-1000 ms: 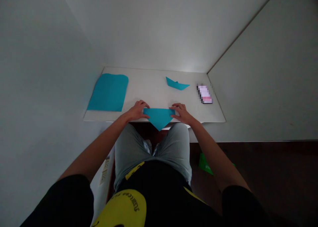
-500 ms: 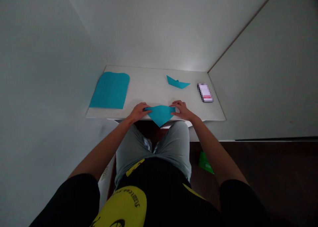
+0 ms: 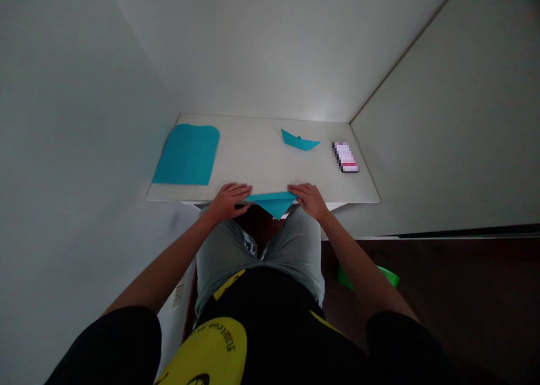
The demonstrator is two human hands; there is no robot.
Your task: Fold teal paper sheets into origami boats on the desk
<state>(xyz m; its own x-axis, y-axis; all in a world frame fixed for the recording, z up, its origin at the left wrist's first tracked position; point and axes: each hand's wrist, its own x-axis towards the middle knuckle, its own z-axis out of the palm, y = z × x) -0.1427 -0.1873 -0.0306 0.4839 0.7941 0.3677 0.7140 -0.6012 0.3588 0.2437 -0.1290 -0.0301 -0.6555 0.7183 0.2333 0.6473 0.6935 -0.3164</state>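
Note:
A folded blue sheet of paper (image 3: 276, 206) lies at the table's front edge, a narrow strip along its top and a triangular point hanging toward my lap. My left hand (image 3: 230, 201) grips its left end, fingers laid along the strip and thumb lower down. At the opposite end, my right hand (image 3: 310, 199) holds the paper with its fingertips on the strip; its thumb is hidden. Beyond my right hand sits a folded blue paper boat (image 3: 300, 141).
Blue paper (image 3: 188, 155) lies flat at the table's left end. A phone (image 3: 346, 157) with a blurred screen rests at the right. The narrow white table (image 3: 253, 154) is bounded by walls. Something green (image 3: 388, 275) is on the dark floor at the right.
The held paper has come down to the table's front edge, and a strip now shows along its top. My hands have moved toward me, with the left fingers stretched flatter.

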